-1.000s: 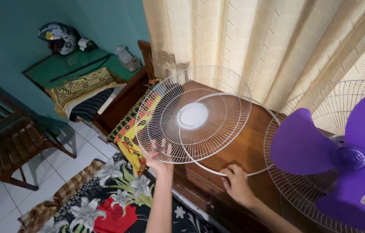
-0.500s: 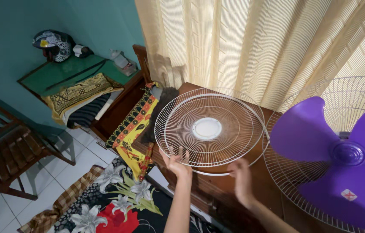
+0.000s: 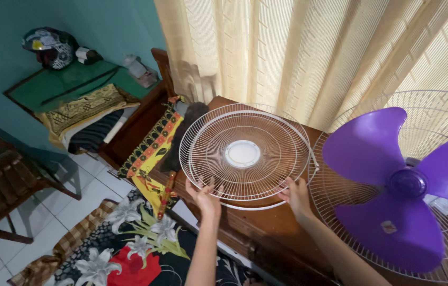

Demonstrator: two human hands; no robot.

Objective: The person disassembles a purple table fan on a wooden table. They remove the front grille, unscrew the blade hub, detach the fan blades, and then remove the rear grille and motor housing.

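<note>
While both hands hold it by its near rim, the white wire fan guard (image 3: 243,153) lies nearly flat over the brown wooden table (image 3: 266,228), and everything else is placed here against that guard. Far to its left, against the teal wall, a helmet (image 3: 49,46) sits at the back of a green tabletop (image 3: 59,85), with a folded patterned cloth (image 3: 83,108) draped off the front; below that stands a dark wooden chair (image 3: 1,180) on the white tile floor. Just left of the guard, a yellow and orange patterned cloth (image 3: 152,151) hangs over the table's edge, and below it spreads a dark fabric with white lilies (image 3: 128,249). At the guard's lower left rim the left hand (image 3: 203,196) grips the outer ring, fingers spread fairly wide and poking up through the wires, thumb under the edge. A thin white ring (image 3: 250,206) shows just beneath the guard's near edge, on the table. At the lower right rim the right hand (image 3: 295,193) curls its fingers closely around the wire edge, narrower than the left. Behind the guard hangs a cream pleated curtain (image 3: 287,53). Right of the guard, almost touching it, stands the fan itself: three purple blades (image 3: 393,190) in front of a white rear grille (image 3: 340,222), tilted toward the camera.
</note>
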